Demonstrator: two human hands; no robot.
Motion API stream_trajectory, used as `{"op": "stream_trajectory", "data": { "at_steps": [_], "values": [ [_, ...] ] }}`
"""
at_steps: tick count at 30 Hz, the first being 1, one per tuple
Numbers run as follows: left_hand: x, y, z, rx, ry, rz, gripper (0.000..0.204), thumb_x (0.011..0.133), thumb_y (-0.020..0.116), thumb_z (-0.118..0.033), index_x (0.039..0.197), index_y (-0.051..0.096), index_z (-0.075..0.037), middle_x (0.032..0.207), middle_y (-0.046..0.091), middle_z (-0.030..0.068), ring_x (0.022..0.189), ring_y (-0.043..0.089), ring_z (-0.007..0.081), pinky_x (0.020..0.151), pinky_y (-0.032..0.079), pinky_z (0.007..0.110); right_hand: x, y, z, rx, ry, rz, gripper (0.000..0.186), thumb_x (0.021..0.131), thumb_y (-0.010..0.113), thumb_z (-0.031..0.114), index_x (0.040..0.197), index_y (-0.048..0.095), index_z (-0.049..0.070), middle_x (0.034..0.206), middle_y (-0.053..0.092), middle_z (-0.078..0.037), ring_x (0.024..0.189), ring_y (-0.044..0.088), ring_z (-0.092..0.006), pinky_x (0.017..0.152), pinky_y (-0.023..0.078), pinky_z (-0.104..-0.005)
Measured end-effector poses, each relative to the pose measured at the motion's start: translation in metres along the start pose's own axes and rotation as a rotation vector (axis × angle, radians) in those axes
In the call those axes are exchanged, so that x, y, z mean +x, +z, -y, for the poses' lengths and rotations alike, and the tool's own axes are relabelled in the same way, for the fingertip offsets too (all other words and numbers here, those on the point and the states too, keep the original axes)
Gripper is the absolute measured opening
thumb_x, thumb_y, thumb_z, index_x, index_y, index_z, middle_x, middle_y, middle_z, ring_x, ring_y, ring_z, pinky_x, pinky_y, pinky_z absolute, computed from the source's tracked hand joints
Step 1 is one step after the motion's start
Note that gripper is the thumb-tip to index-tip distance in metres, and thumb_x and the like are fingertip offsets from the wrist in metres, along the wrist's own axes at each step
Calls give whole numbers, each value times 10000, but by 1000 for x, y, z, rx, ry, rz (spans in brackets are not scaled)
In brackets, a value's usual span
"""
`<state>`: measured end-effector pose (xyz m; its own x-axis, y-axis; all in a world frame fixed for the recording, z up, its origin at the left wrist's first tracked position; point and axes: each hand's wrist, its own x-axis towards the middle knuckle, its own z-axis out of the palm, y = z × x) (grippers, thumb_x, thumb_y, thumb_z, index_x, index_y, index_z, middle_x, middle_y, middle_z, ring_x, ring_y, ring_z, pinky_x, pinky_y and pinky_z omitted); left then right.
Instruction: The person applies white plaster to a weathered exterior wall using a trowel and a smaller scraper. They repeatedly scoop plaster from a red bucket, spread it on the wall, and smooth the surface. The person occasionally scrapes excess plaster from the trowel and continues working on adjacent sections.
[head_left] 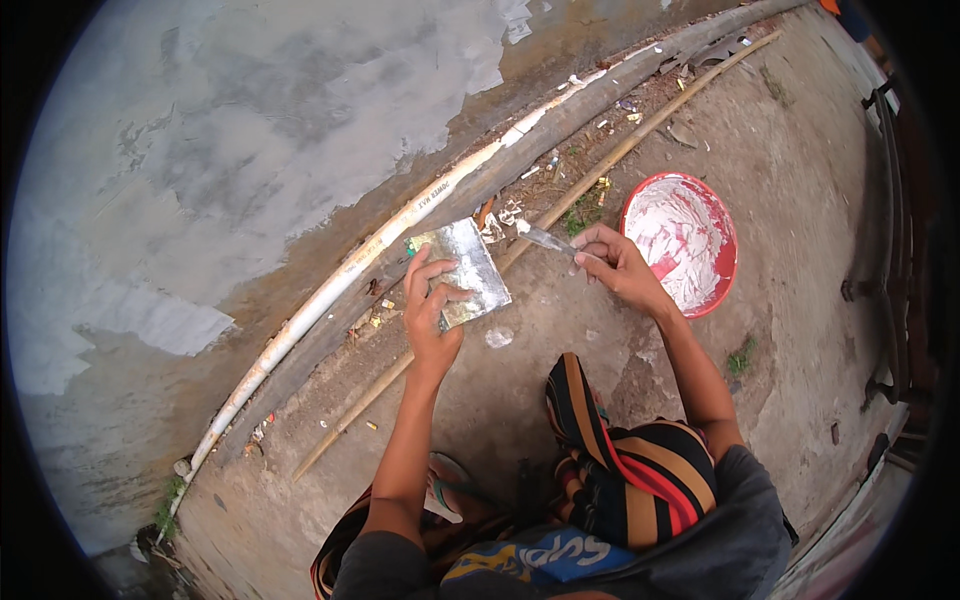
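Note:
My left hand [432, 318] grips a flat rectangular metal plate [467, 262], smeared with grey and whitish residue, its fingers curled over the near left part. Just to its right, my right hand [610, 262] holds a narrow putty knife [545, 239] with white paste on its tip, which points left toward the plate. Beside my right hand, a round red tub [718, 250] coated inside with white paste sits on the ground, with a red tool [662, 268] lying in it.
A patchily plastered grey wall [240, 120] fills the upper left. Along its foot run a white pipe [350, 265] and small litter. A bamboo pole [657, 132] lies diagonally on the concrete ground [800, 300]. A dark bench-like structure [878, 250] stands at the far right.

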<state>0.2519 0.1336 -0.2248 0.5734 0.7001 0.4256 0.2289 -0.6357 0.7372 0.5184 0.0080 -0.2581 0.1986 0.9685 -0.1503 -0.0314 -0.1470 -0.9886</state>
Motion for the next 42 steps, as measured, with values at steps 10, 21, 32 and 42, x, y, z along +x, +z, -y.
{"op": "stream_trajectory", "data": {
  "at_steps": [10, 21, 32, 42],
  "values": [
    [-3, -6, -2, 433, 90, -98, 342, 513, 634, 145, 806, 635, -33, 1125, 532, 114, 1328, 363, 388, 1064, 313, 521, -23, 38, 26, -190, 3, 133, 269, 942, 584, 99, 1210, 595, 71, 822, 648, -38, 657, 482, -62, 595, 409, -262],
    [-3, -2, -2, 492, 116, -179, 353, 488, 609, 126, 810, 637, -15, 944, 515, 133, 1277, 397, 392, 1034, 319, 523, -32, 70, 38, -365, -207, -4, 363, 891, 589, 4, 1232, 649, 113, 828, 634, -161, 585, 494, -147, 541, 419, -312],
    [-2, -3, -8, 496, 80, -189, 331, 494, 584, 139, 793, 620, 1, 946, 511, 135, 1290, 390, 403, 1024, 328, 521, -31, 76, 30, -441, -254, 4, 402, 870, 579, -27, 1238, 648, 119, 756, 596, -152, 543, 490, -183, 521, 405, -339],
    [-5, -1, 0, 504, 98, -201, 285, 498, 557, 142, 756, 560, 21, 915, 506, 155, 1277, 396, 419, 1009, 320, 530, -30, 78, 23, -489, -300, -16, 414, 852, 567, -26, 1237, 641, 105, 801, 628, -184, 632, 607, -299, 590, 462, -394]
  ]
}}
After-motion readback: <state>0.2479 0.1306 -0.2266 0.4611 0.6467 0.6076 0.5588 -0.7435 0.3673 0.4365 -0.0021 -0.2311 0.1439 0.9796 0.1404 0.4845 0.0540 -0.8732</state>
